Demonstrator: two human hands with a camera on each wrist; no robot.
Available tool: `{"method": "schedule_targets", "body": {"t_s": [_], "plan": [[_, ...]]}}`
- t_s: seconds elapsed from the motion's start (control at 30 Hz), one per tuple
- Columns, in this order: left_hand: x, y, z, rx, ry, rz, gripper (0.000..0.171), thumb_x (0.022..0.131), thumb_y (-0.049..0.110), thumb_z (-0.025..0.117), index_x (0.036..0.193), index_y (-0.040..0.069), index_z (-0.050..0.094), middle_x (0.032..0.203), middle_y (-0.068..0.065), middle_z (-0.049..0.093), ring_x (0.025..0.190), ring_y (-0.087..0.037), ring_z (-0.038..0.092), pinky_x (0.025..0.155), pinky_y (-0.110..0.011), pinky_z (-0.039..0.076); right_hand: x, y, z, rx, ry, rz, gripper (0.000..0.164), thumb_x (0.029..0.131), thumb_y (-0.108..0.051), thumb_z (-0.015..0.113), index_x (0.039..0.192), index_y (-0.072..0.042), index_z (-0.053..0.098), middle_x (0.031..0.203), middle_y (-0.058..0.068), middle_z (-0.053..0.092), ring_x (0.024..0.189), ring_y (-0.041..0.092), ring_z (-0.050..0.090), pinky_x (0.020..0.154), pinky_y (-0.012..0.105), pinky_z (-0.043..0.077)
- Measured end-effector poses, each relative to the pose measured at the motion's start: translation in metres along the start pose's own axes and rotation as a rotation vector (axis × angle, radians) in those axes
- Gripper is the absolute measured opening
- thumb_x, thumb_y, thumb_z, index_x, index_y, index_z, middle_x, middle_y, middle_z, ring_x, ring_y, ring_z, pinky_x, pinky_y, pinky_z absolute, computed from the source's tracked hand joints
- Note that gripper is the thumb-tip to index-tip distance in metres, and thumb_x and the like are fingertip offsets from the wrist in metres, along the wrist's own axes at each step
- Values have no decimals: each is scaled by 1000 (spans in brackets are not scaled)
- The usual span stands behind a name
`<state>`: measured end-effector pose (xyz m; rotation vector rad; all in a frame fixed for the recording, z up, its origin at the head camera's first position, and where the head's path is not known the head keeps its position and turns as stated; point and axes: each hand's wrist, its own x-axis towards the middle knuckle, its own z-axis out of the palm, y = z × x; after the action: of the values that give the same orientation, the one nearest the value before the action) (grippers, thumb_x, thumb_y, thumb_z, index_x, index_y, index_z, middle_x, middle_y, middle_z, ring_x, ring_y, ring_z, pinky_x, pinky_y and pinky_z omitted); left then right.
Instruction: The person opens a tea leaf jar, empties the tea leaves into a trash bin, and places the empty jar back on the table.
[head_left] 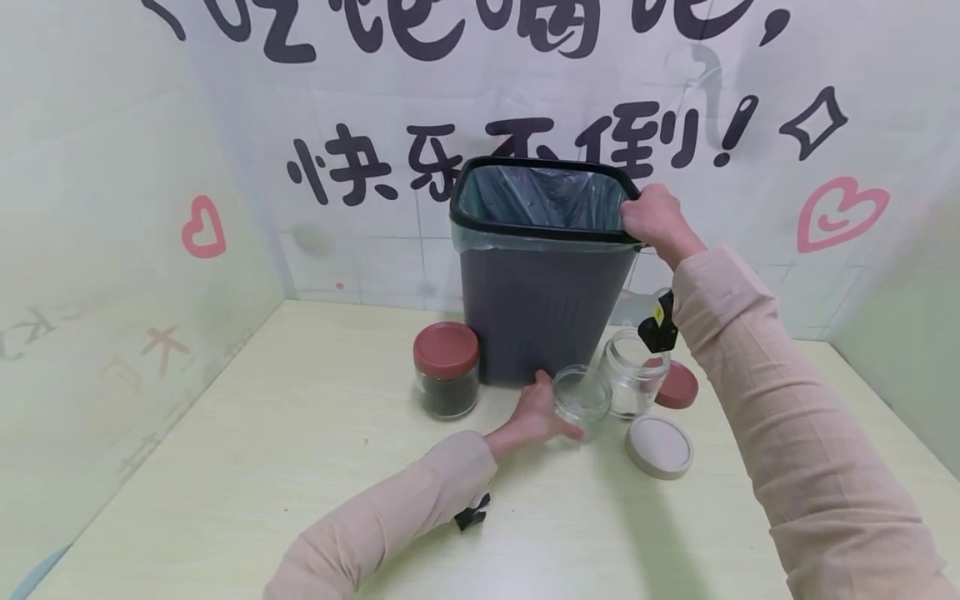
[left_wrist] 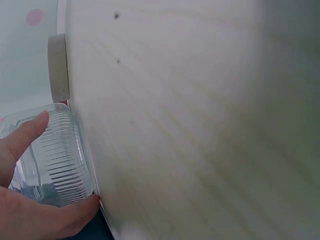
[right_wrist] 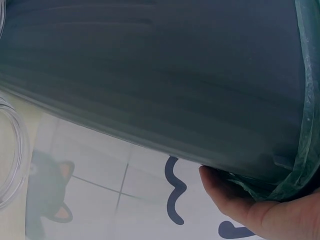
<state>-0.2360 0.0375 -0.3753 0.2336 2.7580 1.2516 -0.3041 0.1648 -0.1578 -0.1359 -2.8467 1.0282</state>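
Note:
A dark grey trash bin (head_left: 540,312) with a black rim and a greenish plastic liner (head_left: 517,196) stands at the back of the table. My right hand (head_left: 660,218) grips its rim at the right corner; the right wrist view shows the thumb (right_wrist: 225,200) against the bin's outside, below the liner's edge. Low in front of the bin, my left hand (head_left: 534,417) holds a clear, lidless glass jar (head_left: 583,396). Thumb and fingers lie on either side of this jar's ribbed wall (left_wrist: 65,155) in the left wrist view. Part of the left hand's grip is hidden.
Left of the bin stands a red-lidded jar (head_left: 446,371) with dark contents. To the right are a larger open glass jar (head_left: 630,375), a red lid (head_left: 678,385) and a whitish round lid (head_left: 660,447). A printed wall sheet (head_left: 360,250) rises behind the table (head_left: 300,433).

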Motion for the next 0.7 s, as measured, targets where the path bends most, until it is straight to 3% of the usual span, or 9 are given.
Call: {"method": "schedule_targets", "body": {"t_s": [0.23,0.33,0.53,0.7], "plan": [[-2,-1,-4,9,-10,58,89,49,17,88,117,-5,36,109,-24,54,106,-33,51,88,-36,43,-2,1,1,32,19,-9,35,89,-14,25,111,9,40,95,14,39,87,27,41,67,30,35],[-3,-1,-7,9,-30,61,89,48,18,88,117,-4,36,108,-22,54,105,-32,51,87,-36,43,-2,2,1,43,20,-23,37,91,-19,25,110,8,41,97,14,40,89,27,41,67,30,35],[-3,-4,-16,19,-78,54,88,51,22,87,120,0,37,111,-19,53,107,-30,50,88,-35,43,-2,5,-1,88,-4,-36,31,94,-32,24,80,-7,35,83,8,31,78,22,38,67,30,35],[-5,-7,-33,8,-121,102,69,60,18,82,116,1,45,110,-17,54,106,-30,49,88,-35,41,-5,8,-4,163,-34,-36,38,94,-42,24,81,-9,36,85,6,33,77,16,39,72,29,43]]}}
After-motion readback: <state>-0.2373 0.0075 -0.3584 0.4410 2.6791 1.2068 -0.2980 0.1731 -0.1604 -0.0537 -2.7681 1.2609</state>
